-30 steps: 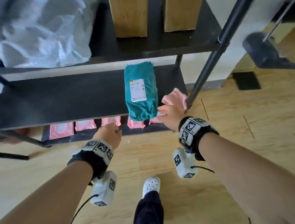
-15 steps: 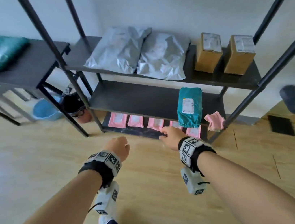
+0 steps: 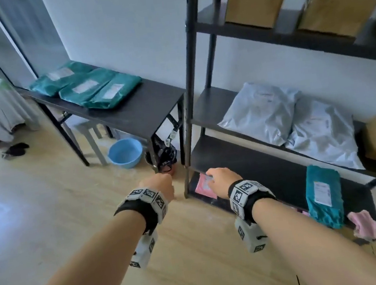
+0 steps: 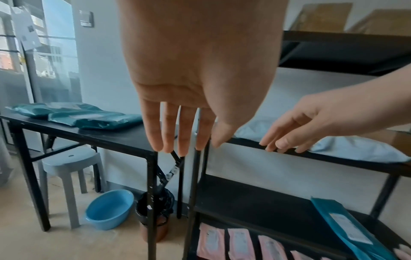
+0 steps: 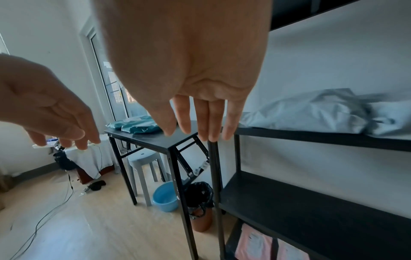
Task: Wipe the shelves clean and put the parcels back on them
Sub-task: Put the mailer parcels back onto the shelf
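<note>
Both hands empty, held out in the air before the rack: left hand (image 3: 161,186) and right hand (image 3: 221,181) with fingers straight and loosely spread. Three teal parcels (image 3: 92,87) stacked on the black counter (image 3: 144,114), far left. One teal parcel (image 3: 324,199) flat on the lower shelf (image 3: 244,158), right end, pink cloth (image 3: 363,226) beside it. Grey bags (image 3: 287,114) one shelf up, pink packets (image 4: 235,244) on the bottom shelf.
</note>
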A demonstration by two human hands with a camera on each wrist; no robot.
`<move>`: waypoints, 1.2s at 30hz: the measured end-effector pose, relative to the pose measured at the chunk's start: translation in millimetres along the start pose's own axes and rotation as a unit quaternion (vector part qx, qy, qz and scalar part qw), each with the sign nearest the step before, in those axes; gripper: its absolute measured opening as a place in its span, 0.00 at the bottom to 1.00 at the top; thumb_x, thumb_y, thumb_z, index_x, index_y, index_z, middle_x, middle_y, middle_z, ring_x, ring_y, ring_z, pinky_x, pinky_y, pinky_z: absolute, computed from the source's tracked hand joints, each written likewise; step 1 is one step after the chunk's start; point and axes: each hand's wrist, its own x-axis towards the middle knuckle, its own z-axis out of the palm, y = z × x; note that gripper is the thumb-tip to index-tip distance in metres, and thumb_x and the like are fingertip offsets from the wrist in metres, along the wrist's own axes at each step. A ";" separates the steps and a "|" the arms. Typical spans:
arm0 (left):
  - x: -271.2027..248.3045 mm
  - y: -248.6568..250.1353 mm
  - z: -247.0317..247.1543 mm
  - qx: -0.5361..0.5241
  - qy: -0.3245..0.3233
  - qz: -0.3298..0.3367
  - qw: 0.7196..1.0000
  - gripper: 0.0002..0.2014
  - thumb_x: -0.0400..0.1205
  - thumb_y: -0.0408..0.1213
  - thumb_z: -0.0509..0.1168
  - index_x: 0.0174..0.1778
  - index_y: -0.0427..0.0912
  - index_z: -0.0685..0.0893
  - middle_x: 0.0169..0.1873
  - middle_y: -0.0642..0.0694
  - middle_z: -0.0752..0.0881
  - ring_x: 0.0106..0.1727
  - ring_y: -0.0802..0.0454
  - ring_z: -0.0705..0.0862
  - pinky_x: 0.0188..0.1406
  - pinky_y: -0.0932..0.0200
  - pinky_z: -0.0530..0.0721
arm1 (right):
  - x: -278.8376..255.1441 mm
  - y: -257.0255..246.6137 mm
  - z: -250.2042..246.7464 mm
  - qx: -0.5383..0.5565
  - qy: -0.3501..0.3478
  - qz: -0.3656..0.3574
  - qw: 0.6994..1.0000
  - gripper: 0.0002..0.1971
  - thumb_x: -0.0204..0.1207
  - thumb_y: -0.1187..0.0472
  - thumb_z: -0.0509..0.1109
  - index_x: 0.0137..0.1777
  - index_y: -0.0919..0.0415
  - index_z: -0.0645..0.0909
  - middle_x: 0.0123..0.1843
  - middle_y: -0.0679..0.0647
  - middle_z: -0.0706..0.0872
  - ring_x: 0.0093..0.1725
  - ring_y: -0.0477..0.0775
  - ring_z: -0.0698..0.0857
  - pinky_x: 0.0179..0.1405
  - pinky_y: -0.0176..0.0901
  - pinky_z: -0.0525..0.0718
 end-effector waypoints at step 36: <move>497.7 -435.9 -154.1 -0.243 -0.066 -0.135 0.958 0.24 0.82 0.27 0.55 0.75 0.45 0.70 0.63 0.40 0.81 0.59 0.41 0.83 0.53 0.54 0.82 | 598.1 -289.9 -59.3 0.364 -0.024 0.133 0.921 0.32 0.78 0.54 0.71 0.78 0.63 0.65 0.70 0.61 0.80 0.68 0.60 0.80 0.72 0.54 0.75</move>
